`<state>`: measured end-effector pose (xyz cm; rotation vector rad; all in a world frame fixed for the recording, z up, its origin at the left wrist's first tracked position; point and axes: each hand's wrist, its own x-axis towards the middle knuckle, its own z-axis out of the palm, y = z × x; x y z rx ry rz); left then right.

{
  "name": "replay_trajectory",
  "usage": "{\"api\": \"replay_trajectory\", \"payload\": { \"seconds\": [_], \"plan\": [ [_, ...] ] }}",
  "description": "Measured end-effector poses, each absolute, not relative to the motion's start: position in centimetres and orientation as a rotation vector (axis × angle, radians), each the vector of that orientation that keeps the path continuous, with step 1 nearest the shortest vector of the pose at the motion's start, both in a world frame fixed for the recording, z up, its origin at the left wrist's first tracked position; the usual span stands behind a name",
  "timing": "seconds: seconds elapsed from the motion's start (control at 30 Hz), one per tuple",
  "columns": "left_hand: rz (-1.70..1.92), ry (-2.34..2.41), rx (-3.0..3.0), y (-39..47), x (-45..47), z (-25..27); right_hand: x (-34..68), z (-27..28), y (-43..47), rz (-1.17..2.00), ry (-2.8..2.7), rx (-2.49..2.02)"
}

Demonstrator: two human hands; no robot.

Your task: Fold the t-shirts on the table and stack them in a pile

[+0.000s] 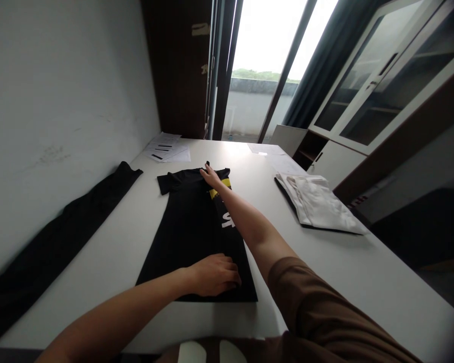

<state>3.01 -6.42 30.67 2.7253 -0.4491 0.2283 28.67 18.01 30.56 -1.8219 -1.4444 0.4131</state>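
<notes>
A black T-shirt [189, 222] lies lengthwise on the white table in front of me, its right side folded inward so that a yellow stripe and white lettering show. My right hand [212, 177] reaches to the shirt's far end by the neckline, where a bit of black cloth stands up at the fingertips. Low on the shirt, close to its near edge, my left hand [216, 275] rests with curled fingers on the cloth. The exact grip of the left fingertips is partly hidden by the hand.
Along the wall on the left lies a long black garment [71, 222]. Printed papers [168, 149] sit at the table's [257, 196] far left corner, more sheets [267, 149] at the far right. A folded white cloth [318, 201] on something black lies near the right edge. A glass-door cabinet [366, 96] stands beyond.
</notes>
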Motion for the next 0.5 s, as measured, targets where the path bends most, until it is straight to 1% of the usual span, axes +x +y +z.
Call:
{"api": "replay_trajectory", "payload": {
  "seconds": [0.1, 0.2, 0.37, 0.5],
  "plan": [
    [0.274, -0.445, 2.705, -6.5, 3.0, 30.3, 27.8, 29.8, 17.1, 0.427, -1.604, -1.790],
    [0.307, -0.433, 2.712, -6.5, 2.9, 30.1, 27.5, 29.3, 15.9, 0.250, -1.605, -1.800],
    [0.298, -0.460, 2.756, -6.9, 3.2, 30.1, 29.5, 28.4, 13.3, 0.068, -1.406, -2.094],
    [0.266, -0.448, 2.673, -7.2, 3.2, 30.2, 32.0, 27.1, 11.9, 0.033, -1.410, -2.253]
  ]
}}
